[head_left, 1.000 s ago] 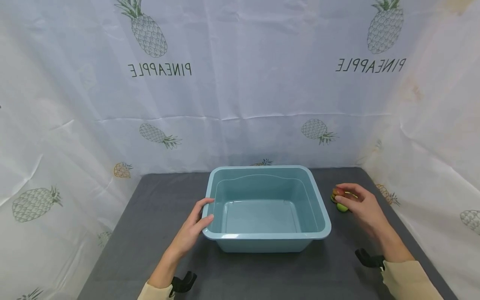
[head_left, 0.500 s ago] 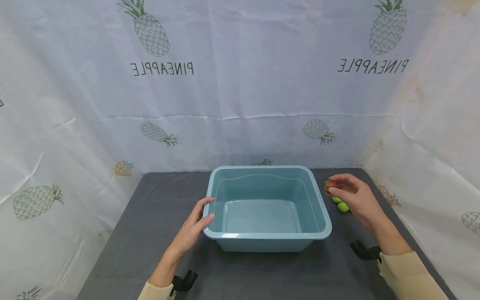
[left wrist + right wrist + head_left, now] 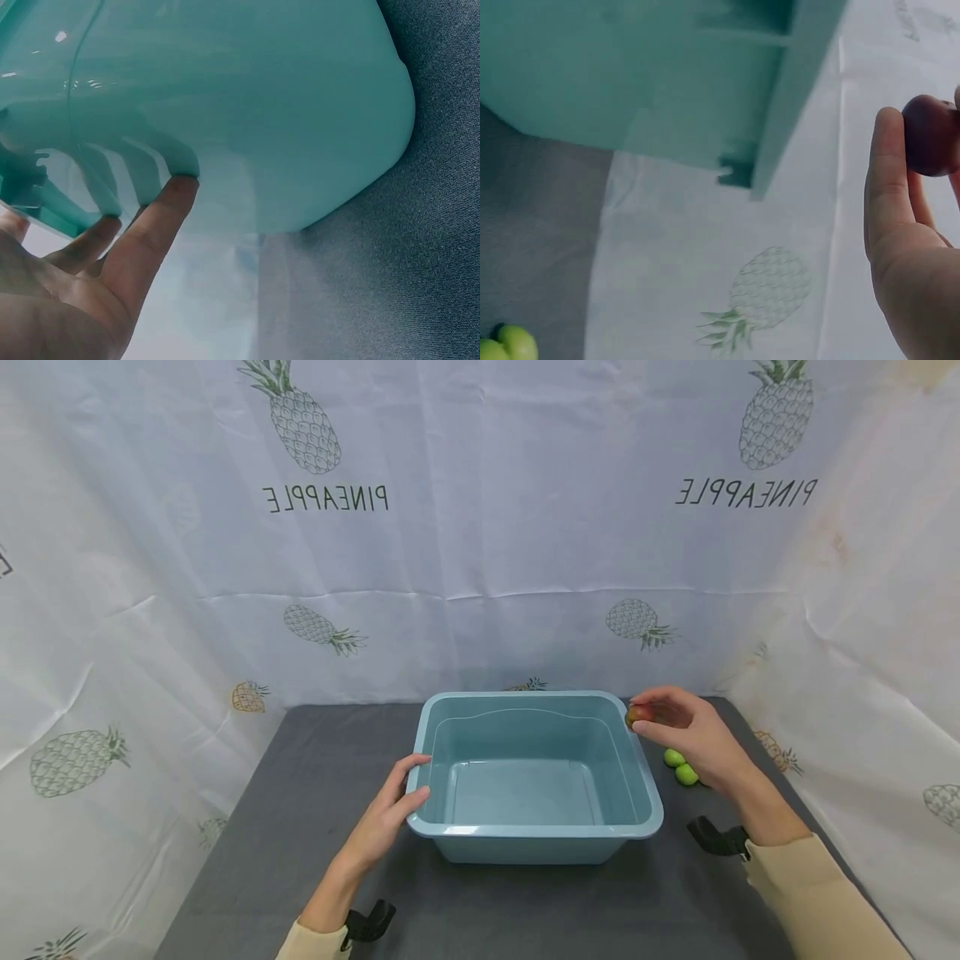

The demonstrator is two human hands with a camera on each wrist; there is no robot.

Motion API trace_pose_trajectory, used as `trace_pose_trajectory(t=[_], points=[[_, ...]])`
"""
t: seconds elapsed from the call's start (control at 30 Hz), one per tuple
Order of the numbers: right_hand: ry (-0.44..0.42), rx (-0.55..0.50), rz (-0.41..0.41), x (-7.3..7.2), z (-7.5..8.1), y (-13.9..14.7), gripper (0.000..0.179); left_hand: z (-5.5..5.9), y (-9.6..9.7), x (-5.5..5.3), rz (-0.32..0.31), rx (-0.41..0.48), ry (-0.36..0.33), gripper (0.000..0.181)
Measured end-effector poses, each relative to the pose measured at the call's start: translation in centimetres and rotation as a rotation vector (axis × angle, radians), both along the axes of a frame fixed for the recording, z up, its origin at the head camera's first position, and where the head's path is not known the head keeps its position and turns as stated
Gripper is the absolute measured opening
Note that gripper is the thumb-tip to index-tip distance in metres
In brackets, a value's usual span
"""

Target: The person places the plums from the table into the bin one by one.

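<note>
A light blue-green plastic basin (image 3: 517, 847) stands in the middle of the table. My left hand (image 3: 378, 820) grips its left rim; in the left wrist view the fingers (image 3: 154, 232) touch the outer wall. Just by the basin's back right corner, my right hand (image 3: 697, 735) pinches a small round reddish fruit (image 3: 639, 716) between thumb and fingers. The right wrist view shows this fruit (image 3: 928, 135) as dark red, raised beside the basin rim. Its exact kind I cannot tell.
Small round green fruits (image 3: 686, 774) lie on the dark grey tablecloth (image 3: 300, 827) to the basin's right, below my right hand. A white curtain (image 3: 487, 527) printed with pineapples hangs behind the table and along both sides.
My right hand has lifted the reddish fruit from beside the green ones and carried it left to the basin's rim. The left hand and the basin stay in place.
</note>
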State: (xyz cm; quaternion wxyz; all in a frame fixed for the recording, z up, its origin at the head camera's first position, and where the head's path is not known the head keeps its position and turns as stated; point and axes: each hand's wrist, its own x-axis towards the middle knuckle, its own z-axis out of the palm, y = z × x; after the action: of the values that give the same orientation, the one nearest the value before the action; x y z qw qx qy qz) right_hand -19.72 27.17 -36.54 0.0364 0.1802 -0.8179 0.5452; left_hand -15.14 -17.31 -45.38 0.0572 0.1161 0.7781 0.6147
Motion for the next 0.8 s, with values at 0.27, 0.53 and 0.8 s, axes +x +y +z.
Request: trace_pose_trajectory(t=[0.27, 0.53, 0.8], points=[[-0.009, 0.066, 0.054, -0.1, 2.0, -1.7, 0.035, 0.1, -0.1, 0.0, -0.011, 0.01, -0.004, 0.048], [0.016, 0.126, 0.111, -0.9, 3.8, -3.0, 0.033, 0.0, -0.1, 0.0, -0.016, 0.01, -0.003, 0.047], [0.084, 0.128, 0.195, -1.7, 4.8, -5.0, 0.03, -0.1, -0.4, 0.0, -0.034, 0.02, -0.007, 0.047]])
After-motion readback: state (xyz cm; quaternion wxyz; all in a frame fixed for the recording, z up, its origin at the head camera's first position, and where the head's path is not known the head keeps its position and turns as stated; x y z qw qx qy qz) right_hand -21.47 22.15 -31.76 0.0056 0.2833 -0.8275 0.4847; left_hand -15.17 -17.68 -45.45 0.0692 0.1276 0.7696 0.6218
